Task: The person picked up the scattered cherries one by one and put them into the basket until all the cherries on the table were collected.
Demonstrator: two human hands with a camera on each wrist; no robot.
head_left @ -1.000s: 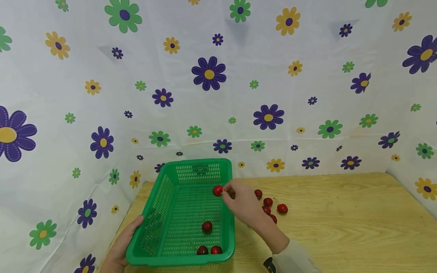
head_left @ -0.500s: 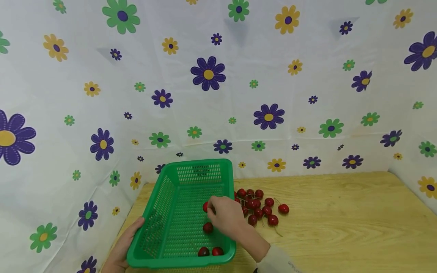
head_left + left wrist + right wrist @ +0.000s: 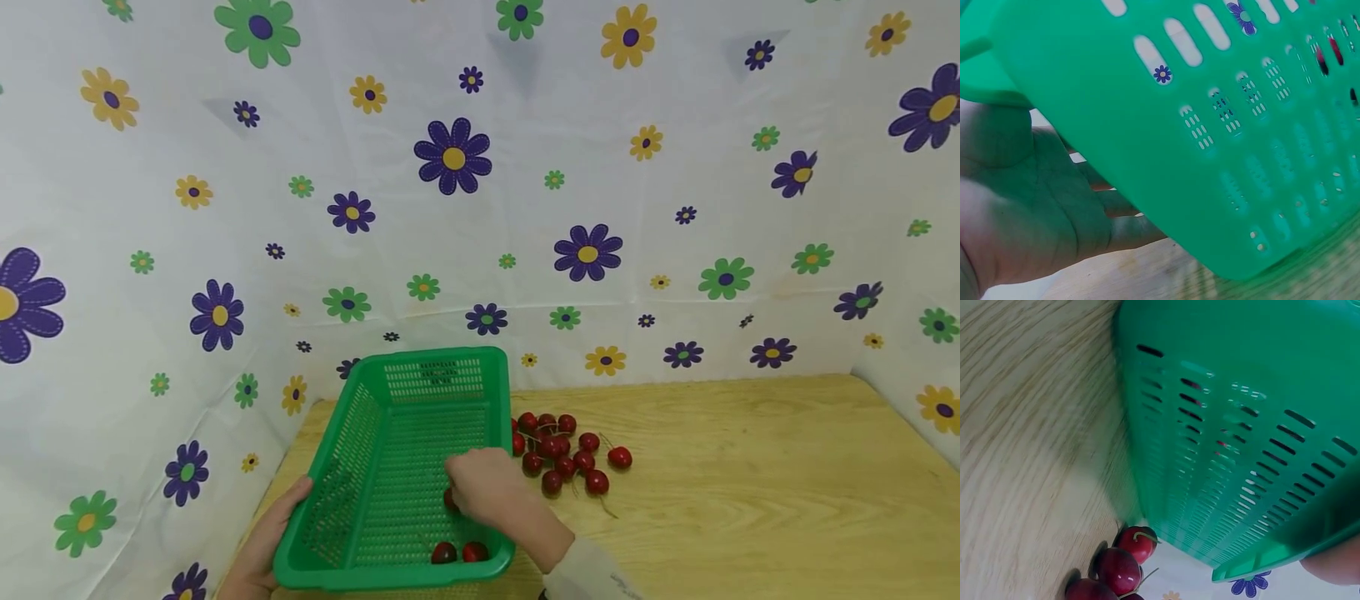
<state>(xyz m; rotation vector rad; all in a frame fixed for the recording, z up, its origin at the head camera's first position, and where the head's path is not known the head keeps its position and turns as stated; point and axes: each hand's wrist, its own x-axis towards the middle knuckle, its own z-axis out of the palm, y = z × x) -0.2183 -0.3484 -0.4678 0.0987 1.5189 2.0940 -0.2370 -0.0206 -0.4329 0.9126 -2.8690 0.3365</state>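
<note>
- I take the green basket as my clock face, twelve pointing away from me; it is at the left part of the wooden table.
- My left hand is at eight o'clock, touching the basket's side. In the left wrist view the palm shows and the fingers run out fairly straight past the corner, with slim gaps between them; the basket hides their tips.
- My right hand is inside the basket at about four o'clock, knuckles up, fingers bent downward. The tips are hidden, so I cannot tell whether they pinch anything.
- A dark red cherry shows partly, right by those fingers and half covered by them.
- Two more cherries lie side by side in the basket at five o'clock, near its front wall.
- A cluster of cherries, some with stems, lies on the table at three o'clock, just outside the basket.
- A stemmed cherry lies at the cluster's outer edge, also at three.
- My pale right sleeve enters from around four.
- A flowered sheet hangs at twelve.
</note>
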